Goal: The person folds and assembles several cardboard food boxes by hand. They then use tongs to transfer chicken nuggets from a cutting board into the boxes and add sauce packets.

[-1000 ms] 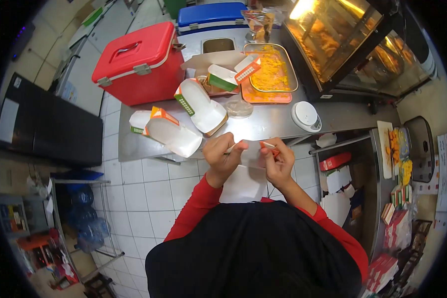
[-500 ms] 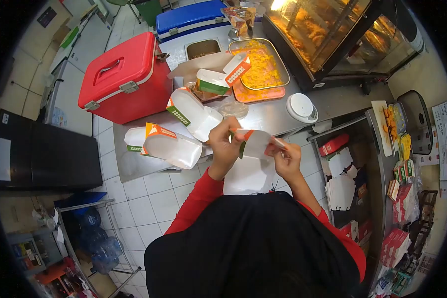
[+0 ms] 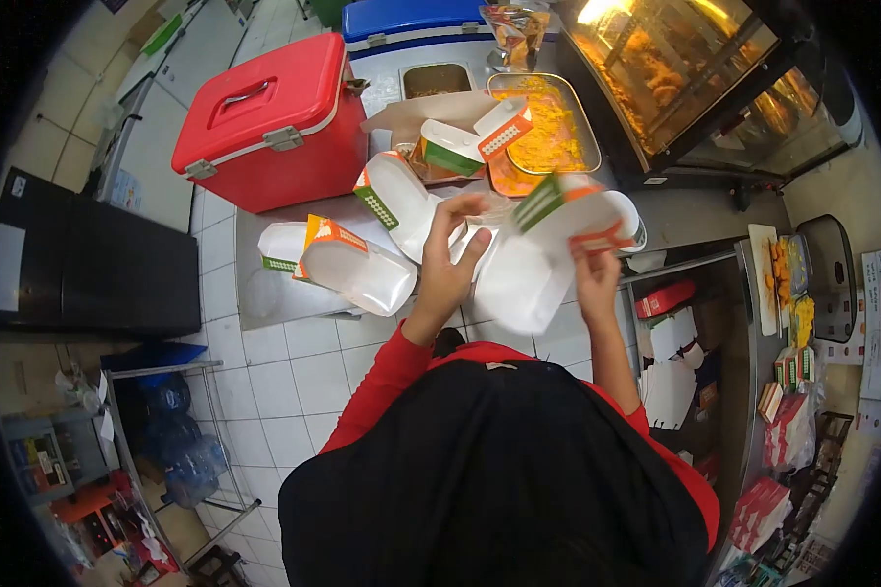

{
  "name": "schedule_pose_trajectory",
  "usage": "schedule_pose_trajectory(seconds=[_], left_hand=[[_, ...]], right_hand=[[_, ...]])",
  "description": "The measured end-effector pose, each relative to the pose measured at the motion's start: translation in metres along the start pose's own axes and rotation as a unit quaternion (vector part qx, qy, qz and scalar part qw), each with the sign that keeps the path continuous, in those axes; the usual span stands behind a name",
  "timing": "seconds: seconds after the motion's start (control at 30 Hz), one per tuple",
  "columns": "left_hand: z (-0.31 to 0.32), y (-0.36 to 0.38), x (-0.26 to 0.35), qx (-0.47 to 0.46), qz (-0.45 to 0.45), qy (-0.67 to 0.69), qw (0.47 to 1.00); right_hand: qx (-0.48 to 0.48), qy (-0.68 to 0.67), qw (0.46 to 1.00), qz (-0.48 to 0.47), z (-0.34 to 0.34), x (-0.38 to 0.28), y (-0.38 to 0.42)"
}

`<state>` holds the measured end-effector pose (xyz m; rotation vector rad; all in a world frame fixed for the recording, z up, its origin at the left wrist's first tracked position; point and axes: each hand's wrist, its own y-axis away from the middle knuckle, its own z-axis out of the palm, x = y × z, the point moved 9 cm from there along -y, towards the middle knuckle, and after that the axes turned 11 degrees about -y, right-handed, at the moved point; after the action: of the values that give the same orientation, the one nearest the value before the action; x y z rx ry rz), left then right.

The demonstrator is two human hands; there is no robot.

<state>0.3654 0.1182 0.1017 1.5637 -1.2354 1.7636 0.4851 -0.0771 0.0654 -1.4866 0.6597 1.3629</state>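
Observation:
A white paper food carton (image 3: 527, 277) with green and orange printed flaps is in front of me, above the table's front edge. My right hand (image 3: 594, 279) pinches it by an orange flap on its right side; the upper flaps are smeared by motion. To its left, my left hand (image 3: 447, 256) has thumb and fingers apart with nothing in them. Close by my left hand stand folded cartons of the same print: one upright-backed carton (image 3: 401, 205) and another carton (image 3: 357, 269) farther left. A smaller carton (image 3: 450, 147) rests behind them on a brown tray of food.
A red cooler box (image 3: 264, 127) stands at the table's left. Behind are a metal tray of yellow food (image 3: 548, 127), a blue cooler (image 3: 411, 18) and a lit glass food warmer (image 3: 666, 68). Flat cartons (image 3: 671, 391) lie on a shelf to the right.
My left hand has let go of the carton and opened. My right hand has moved the carton up and right, its flaps now swung outward. The whole view has shifted slightly.

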Motion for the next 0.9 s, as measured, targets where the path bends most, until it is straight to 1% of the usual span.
schedule_pose_trajectory(seconds=[0.07,0.1,0.13,0.17,0.2,0.23,0.27,0.3,0.33,0.37,0.4,0.43,0.47,0.53,0.6,0.63,0.7,0.73,0.77,0.8,0.83,0.87,0.9], left_hand=[[-0.005,0.005,-0.013,0.006,-0.04,-0.036,0.999],[0.004,0.01,-0.025,-0.034,-0.09,0.038,0.995],[0.014,0.018,-0.038,-0.071,-0.169,0.151,0.971],[0.026,0.028,-0.046,-0.109,-0.245,0.26,0.927],[0.042,0.039,-0.052,-0.148,-0.318,0.364,0.863],[0.056,0.046,-0.068,-0.173,-0.319,0.423,0.83],[0.069,0.051,-0.073,-0.211,-0.322,0.458,0.801],[0.076,0.06,-0.088,-0.178,-0.358,0.481,0.78],[0.087,0.072,-0.1,-0.153,-0.397,0.5,0.754],[0.101,0.072,-0.093,-0.184,-0.353,0.546,0.737],[0.112,0.075,-0.083,-0.214,-0.312,0.591,0.712],[0.121,0.082,-0.083,-0.219,-0.347,0.547,0.729],[0.13,0.085,-0.084,-0.235,-0.35,0.512,0.748],[0.149,0.094,-0.09,-0.253,-0.4,0.519,0.712],[0.161,0.101,-0.101,-0.303,-0.417,0.501,0.695],[0.166,0.101,-0.107,-0.304,-0.4,0.47,0.726],[0.176,0.101,-0.098,-0.341,-0.414,0.428,0.728],[0.182,0.101,-0.096,-0.354,-0.419,0.408,0.73],[0.188,0.098,-0.099,-0.342,-0.433,0.422,0.72],[0.193,0.094,-0.102,-0.326,-0.446,0.437,0.71],[0.198,0.091,-0.106,-0.306,-0.458,0.454,0.7],[0.201,0.084,-0.111,-0.286,-0.433,0.459,0.721],[0.201,0.08,-0.116,-0.262,-0.41,0.464,0.741]], right_hand=[[0.03,-0.028,0.998,0.043,-0.013,0.002,-0.013],[0.048,-0.041,0.996,0.063,-0.018,0.003,-0.017],[0.02,-0.045,0.997,0.063,-0.013,0.006,-0.017],[-0.005,-0.049,0.997,0.062,-0.01,0.011,-0.016],[-0.027,-0.052,0.996,0.061,-0.007,0.009,-0.014],[-0.048,-0.041,0.997,0.034,0.002,0.005,-0.011],[-0.041,-0.071,0.994,0.067,0.006,0.012,-0.006],[-0.025,-0.1,0.99,0.096,0.007,0.021,0.0],[-0.051,-0.13,0.982,0.126,0.01,0.028,0.004],[-0.018,-0.185,0.974,0.128,0.012,0.024,0.008],[0.0,-0.158,0.981,0.111,-0.007,0.058,0.015],[-0.046,-0.141,0.984,0.103,-0.005,0.039,0.013],[-0.037,-0.158,0.98,0.118,-0.015,0.031,0.014],[-0.041,-0.198,0.968,0.149,-0.029,0.021,0.021],[-0.041,-0.091,0.988,0.114,-0.056,0.004,0.026],[-0.045,-0.035,0.993,0.099,-0.071,-0.005,0.026],[-0.205,0.065,0.97,0.115,-0.084,-0.023,0.023],[-0.286,0.116,0.943,0.125,-0.092,-0.028,0.021],[-0.358,0.12,0.924,0.07,-0.103,-0.037,0.009],[-0.344,0.241,0.906,0.05,-0.124,-0.06,-0.023],[-0.327,0.358,0.874,0.029,-0.145,-0.089,-0.056],[-0.208,0.309,0.926,-0.061,-0.157,-0.155,-0.096],[-0.155,0.261,0.929,-0.21,-0.165,-0.21,-0.127]])
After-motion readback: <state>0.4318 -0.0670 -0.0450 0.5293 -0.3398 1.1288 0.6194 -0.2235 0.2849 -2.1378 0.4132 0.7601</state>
